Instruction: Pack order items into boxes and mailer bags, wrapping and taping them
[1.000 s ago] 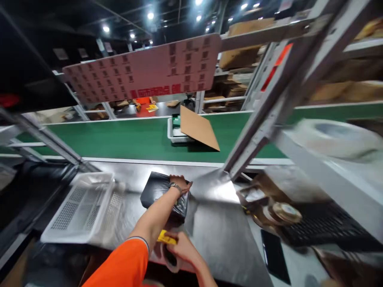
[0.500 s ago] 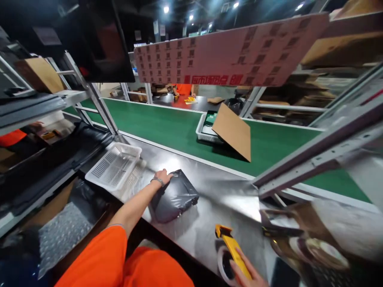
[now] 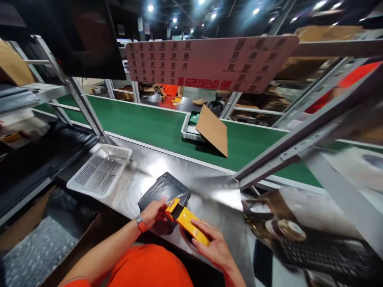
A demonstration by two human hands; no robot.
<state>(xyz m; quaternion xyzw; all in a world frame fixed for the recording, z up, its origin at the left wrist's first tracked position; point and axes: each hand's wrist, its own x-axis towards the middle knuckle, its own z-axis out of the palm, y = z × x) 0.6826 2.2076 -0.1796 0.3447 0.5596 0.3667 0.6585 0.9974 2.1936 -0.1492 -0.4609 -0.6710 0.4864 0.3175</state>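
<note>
A parcel wrapped in black plastic lies on the metal worktable in front of me. My right hand is closed round the handle of a yellow tape dispenser, whose head overlaps the parcel's near side. A roll of tape shows partly beneath the handle. At the dispenser's head, my left hand is bent with its fingers drawn together, close against the parcel. Its fingertips are partly hidden and blurred, so what they pinch is unclear.
An empty white plastic basket sits left of the parcel. Beyond runs a green conveyor belt, bearing another basket with a cardboard sheet leaning on it. A phone and a keyboard lie on the right, near a metal post.
My right hand has brought the tape dispenser up and left to the parcel. My left hand has come from the parcel's far left corner to its near side. The parcel sits slightly turned.
</note>
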